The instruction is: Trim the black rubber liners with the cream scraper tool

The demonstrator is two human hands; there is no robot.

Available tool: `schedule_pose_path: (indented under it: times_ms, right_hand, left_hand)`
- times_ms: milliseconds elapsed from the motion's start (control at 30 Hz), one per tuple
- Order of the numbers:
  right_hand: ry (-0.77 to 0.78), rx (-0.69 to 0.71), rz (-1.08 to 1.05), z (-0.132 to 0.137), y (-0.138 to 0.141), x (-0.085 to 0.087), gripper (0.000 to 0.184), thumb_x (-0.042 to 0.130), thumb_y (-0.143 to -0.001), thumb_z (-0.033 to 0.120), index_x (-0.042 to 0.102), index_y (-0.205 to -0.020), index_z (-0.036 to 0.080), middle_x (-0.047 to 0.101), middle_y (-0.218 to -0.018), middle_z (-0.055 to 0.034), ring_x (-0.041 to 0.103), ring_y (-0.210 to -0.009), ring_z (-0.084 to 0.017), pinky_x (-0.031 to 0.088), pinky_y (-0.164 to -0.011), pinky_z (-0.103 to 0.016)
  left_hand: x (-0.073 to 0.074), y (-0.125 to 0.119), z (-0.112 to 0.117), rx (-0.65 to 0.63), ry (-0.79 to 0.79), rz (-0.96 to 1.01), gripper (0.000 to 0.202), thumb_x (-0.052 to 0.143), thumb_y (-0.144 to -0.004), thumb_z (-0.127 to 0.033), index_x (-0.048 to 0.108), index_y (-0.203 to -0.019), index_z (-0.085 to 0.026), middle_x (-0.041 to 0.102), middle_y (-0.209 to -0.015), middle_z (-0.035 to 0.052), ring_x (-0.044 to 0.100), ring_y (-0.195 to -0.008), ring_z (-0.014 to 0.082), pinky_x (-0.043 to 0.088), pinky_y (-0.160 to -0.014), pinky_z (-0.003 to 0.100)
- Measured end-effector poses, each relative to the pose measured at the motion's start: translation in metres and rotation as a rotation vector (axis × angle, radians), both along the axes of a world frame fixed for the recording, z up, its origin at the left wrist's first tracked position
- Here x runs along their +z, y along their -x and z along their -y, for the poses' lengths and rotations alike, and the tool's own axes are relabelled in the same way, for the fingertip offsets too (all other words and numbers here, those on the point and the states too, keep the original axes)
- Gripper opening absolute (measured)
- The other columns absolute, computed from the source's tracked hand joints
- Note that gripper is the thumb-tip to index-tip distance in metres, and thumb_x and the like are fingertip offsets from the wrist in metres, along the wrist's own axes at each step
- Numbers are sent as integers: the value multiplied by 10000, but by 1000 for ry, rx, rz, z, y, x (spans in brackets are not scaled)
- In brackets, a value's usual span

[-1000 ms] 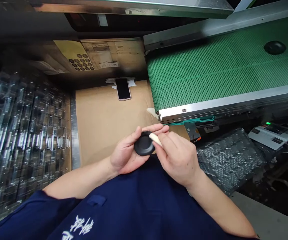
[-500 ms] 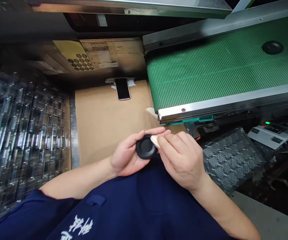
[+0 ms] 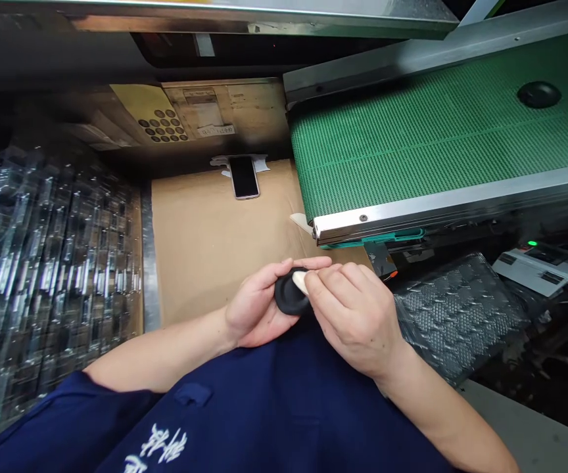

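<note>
My left hand [image 3: 257, 309] is closed around a round black disc [image 3: 288, 297], gripping it by its rim over my lap. My right hand [image 3: 355, 312] is closed on a small cream-coloured tool [image 3: 300, 282], whose tip rests against the disc's upper face. Both hands meet just in front of the brown cardboard sheet [image 3: 205, 230]. Most of the tool is hidden inside my right fingers.
A green conveyor belt [image 3: 412, 144] with a metal frame runs to the right, carrying a black disc [image 3: 539, 94]. A phone [image 3: 243, 176] lies on the cardboard. Stacked clear plastic trays [image 3: 47, 263] stand left; a dark tray [image 3: 456, 315] lies right.
My hands have shifted slightly right and closer together. The disc has turned more edge-on, and my right fingers now cover more of it and of the tool.
</note>
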State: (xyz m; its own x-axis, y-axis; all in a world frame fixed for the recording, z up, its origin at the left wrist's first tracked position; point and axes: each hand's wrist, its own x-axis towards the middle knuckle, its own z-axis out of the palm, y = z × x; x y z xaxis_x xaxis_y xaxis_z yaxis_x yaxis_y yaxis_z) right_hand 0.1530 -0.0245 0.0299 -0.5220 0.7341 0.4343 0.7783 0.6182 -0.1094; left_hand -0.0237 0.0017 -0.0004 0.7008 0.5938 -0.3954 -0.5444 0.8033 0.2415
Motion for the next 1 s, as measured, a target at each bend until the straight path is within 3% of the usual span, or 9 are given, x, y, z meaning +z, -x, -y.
schedule_pose_path:
  times_ms: [100,233,333,467,767,1000]
  right_hand:
    - [18,-20,-5,0,2,1,111,595,-951,104,670,-1014,156,709,-836,-48,550,-741,-190,384,-643,-374]
    - [44,78,-156,0,6,3,141,623,-932,68,668,-1048,135,730,-867,-56,635,-894,-207,455,-696,-356]
    - [128,95,-312,2,1,4,225,668,-906,70,667,-1115,153,737,-955,-68,653,-921,-213,521,-755,-364]
    - [111,-82,-536,8,-14,5,337,729,-859,65,676,-1162,205,706,-992,-66,653,-866,-191,567,-747,-359]
    - [4,-192,-624,20,-20,-1,399,740,-840,62,663,-1183,251,686,-1045,-79,688,-932,-228,614,-798,-411]
    - [85,-84,-567,18,-20,5,348,713,-868,72,632,-1174,217,705,-1059,-92,690,-961,-228,600,-815,-404]
  left_hand:
    - [-3,1,1,-12,-12,14,464,428,-1015,-331,664,-1317,-68,747,-1205,141,706,-1044,193,497,-949,276]
    - [-8,2,0,-67,5,106,450,384,-1037,-335,722,-1205,-88,789,-1002,109,737,-903,168,520,-866,252]
    - [-4,4,-2,-52,-4,137,556,314,-1055,-437,661,-1311,-85,743,-1218,142,715,-1101,213,500,-975,294]
    - [3,5,-3,-37,-52,227,745,202,-1043,-569,560,-1421,-36,534,-1513,199,561,-1366,303,384,-1161,399]
    - [3,5,0,-60,-122,271,815,180,-1020,-628,481,-1498,-40,453,-1576,205,418,-1478,354,246,-1249,483]
    - [6,1,2,-31,-118,210,769,205,-1033,-599,469,-1510,-56,455,-1585,169,381,-1507,298,272,-1244,411]
